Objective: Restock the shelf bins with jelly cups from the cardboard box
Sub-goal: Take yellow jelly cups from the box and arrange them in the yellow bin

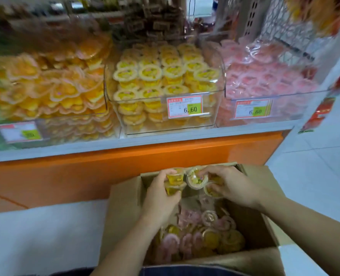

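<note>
Both bare forearms reach forward from the lower edge of the view into the open cardboard box, and the hands meet at its far end. The left hand is turned thumb-up, its fingers curled round 2 yellow jelly cups, one above the other. The right hand lies back-up with the wrist bent inward, its fingertips pinching a tilted yellow cup whose lid faces the camera, just beside the left hand's pair. Loose pink and yellow cups lie on the box bottom beneath the forearms. Above, the clear middle shelf bin holds stacked yellow cups behind a 6.60 price tag.
</note>
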Motion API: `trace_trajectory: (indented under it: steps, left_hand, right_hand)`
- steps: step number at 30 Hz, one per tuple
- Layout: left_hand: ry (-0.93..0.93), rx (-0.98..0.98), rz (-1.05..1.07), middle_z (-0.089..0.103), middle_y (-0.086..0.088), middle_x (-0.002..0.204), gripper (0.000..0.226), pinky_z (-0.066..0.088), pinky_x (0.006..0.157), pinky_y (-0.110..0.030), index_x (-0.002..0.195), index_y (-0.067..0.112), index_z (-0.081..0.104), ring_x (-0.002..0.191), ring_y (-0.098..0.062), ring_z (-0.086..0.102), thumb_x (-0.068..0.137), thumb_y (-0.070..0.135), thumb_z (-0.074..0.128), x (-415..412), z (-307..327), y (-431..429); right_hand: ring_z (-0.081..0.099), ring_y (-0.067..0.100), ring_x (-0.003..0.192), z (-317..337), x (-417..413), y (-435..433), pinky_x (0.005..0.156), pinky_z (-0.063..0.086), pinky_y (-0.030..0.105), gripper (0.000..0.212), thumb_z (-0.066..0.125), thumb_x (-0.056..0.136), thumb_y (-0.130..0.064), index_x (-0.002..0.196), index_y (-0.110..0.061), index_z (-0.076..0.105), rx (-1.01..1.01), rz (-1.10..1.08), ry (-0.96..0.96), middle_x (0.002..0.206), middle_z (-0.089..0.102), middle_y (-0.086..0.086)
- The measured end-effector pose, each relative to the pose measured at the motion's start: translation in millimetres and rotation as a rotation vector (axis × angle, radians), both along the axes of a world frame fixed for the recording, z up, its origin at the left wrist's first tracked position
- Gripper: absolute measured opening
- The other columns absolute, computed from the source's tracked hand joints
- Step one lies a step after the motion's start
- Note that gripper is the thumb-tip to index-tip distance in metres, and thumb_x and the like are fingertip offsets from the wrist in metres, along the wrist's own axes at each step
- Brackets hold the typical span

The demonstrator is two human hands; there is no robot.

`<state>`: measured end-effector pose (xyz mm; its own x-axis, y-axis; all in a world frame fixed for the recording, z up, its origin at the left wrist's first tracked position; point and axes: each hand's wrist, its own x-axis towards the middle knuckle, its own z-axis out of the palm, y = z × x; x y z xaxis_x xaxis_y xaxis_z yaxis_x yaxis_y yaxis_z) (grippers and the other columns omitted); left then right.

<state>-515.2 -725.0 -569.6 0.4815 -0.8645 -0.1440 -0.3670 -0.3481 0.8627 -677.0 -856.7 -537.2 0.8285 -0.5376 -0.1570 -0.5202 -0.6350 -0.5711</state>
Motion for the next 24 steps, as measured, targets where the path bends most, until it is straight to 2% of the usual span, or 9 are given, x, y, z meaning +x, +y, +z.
trace_trajectory:
  steps: [2, 4, 8, 9, 12, 14, 16, 20, 24]
  left_hand:
    - [-0.033, -0.075, -0.029, 0.059, 0.015, 0.114, 0.049, 0.047, 0.087, -0.023, 0.104, 0.048, 0.046, 0.103, -0.002, 0.057, 0.080, 0.011, 0.069, 2.2, 27.9, 3.0]
    - [-0.062, -0.135, -0.056, 0.061, 0.014, 0.112, 0.048, 0.049, 0.091, -0.030, 0.103, 0.049, 0.047, 0.103, -0.003, 0.058, 0.080, 0.012, 0.070, 6.0, 58.4, 4.3]
    - [-0.140, -0.271, -0.124, 0.060, 0.022, 0.107, 0.046, 0.046, 0.078, -0.015, 0.105, 0.047, 0.048, 0.089, 0.010, 0.056, 0.082, 0.013, 0.069, 18.2, 126.4, 6.1]
    - [-0.181, -0.309, -0.134, 0.059, 0.022, 0.104, 0.046, 0.046, 0.076, -0.013, 0.105, 0.045, 0.048, 0.086, 0.010, 0.055, 0.081, 0.012, 0.069, 22.3, 143.5, 6.3]
    - [-0.294, -0.363, -0.130, 0.053, 0.022, 0.096, 0.045, 0.050, 0.077, -0.031, 0.103, 0.049, 0.046, 0.082, -0.006, 0.057, 0.082, 0.016, 0.069, 35.6, 188.3, 0.7]
    - [-0.363, -0.359, -0.104, 0.055, 0.018, 0.101, 0.044, 0.050, 0.078, -0.035, 0.104, 0.049, 0.045, 0.086, -0.013, 0.058, 0.082, 0.019, 0.068, 47.4, 205.8, -11.9]
    - [-0.426, -0.360, -0.058, 0.058, 0.006, 0.104, 0.042, 0.050, 0.074, -0.033, 0.109, 0.041, 0.047, 0.085, -0.022, 0.058, 0.081, 0.017, 0.068, 61.7, 216.1, -30.7]
    - [-0.557, -0.338, 0.029, 0.062, 0.000, 0.106, 0.047, 0.041, 0.070, -0.027, 0.120, 0.031, 0.049, 0.091, -0.023, 0.059, 0.079, 0.015, 0.067, 93.9, 227.5, -73.4]
    - [-0.642, -0.271, 0.074, 0.062, -0.001, 0.102, 0.050, 0.045, 0.073, -0.030, 0.124, 0.035, 0.047, 0.092, -0.022, 0.059, 0.080, 0.021, 0.065, 121.6, 227.9, -107.7]
  right_hand:
    - [0.055, 0.008, 0.108, 34.4, -1.1, 3.1, 0.077, 0.030, 0.000, 0.035, 0.061, 0.089, -0.012, 0.119, -0.029, 0.059, -0.073, 0.023, -0.032, 0.109, 0.055, -0.015]
    - [0.057, 0.007, 0.106, 67.3, -1.5, 3.8, 0.079, 0.031, 0.000, 0.035, 0.063, 0.087, -0.010, 0.118, -0.027, 0.061, -0.113, 0.034, -0.106, 0.110, 0.059, -0.015]
    - [0.051, -0.018, 0.092, 127.4, -0.3, 9.4, 0.077, 0.033, 0.000, 0.033, 0.066, 0.085, -0.009, 0.112, -0.028, 0.064, -0.163, 0.009, -0.276, 0.088, 0.055, -0.041]
    - [0.051, -0.017, 0.092, 140.8, 1.5, 10.5, 0.075, 0.034, 0.002, 0.033, 0.065, 0.086, -0.010, 0.111, -0.031, 0.063, -0.171, -0.003, -0.312, 0.086, 0.055, -0.040]
    - [0.051, -0.006, 0.092, 176.2, 13.1, 8.3, 0.072, 0.038, 0.006, 0.032, 0.064, 0.088, -0.016, 0.113, -0.036, 0.061, -0.214, -0.020, -0.410, 0.093, 0.058, -0.023]
    - [0.054, 0.002, 0.092, 189.5, 26.9, -2.1, 0.071, 0.037, 0.008, 0.033, 0.064, 0.088, -0.016, 0.114, -0.036, 0.062, -0.276, -0.040, -0.439, 0.093, 0.061, -0.008]
    - [0.056, 0.009, 0.094, 196.7, 44.6, -17.5, 0.071, 0.038, 0.017, 0.035, 0.065, 0.087, -0.013, 0.115, -0.034, 0.062, -0.341, -0.060, -0.456, 0.101, 0.064, 0.000]
    - [0.058, 0.023, 0.100, 202.2, 78.9, -53.8, 0.079, 0.036, 0.024, 0.038, 0.066, 0.084, -0.008, 0.117, -0.026, 0.063, -0.496, -0.106, -0.468, 0.108, 0.065, 0.008]
    - [0.058, 0.029, 0.104, 196.8, 107.4, -89.1, 0.089, 0.043, 0.037, 0.040, 0.065, 0.084, -0.010, 0.120, -0.028, 0.061, -0.561, -0.119, -0.471, 0.105, 0.062, 0.008]
